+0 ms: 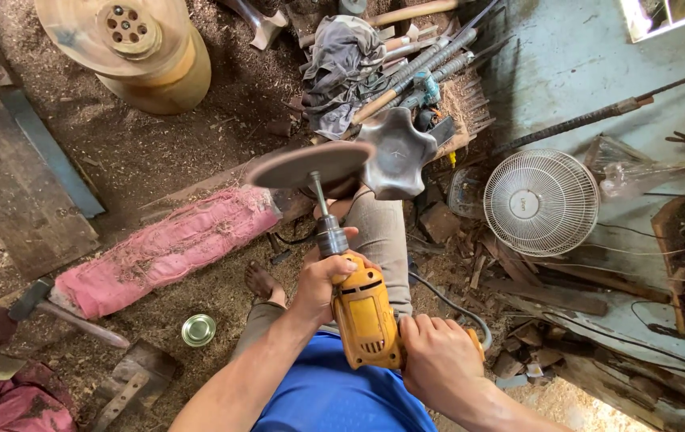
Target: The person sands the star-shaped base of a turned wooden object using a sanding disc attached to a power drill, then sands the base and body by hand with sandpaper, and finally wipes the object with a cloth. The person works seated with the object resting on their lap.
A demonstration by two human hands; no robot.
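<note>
While both my hands grip the yellow drill (366, 316) at six o'clock, my left hand (325, 280) is clenched around its front by the chuck and my right hand (437, 356) around the rear handle. Its sanding disc (310, 165) meets the grey lobed wooden piece (398, 154) at twelve; a white fan (541, 202) lies at three.

A sawdust-strewn dirt floor (198, 136) meets a pale blue wall (574, 64), a bright window (670, 14) at top right.

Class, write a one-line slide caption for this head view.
Both hands grip a yellow drill with a sanding disc beside a lobed wooden piece.
</note>
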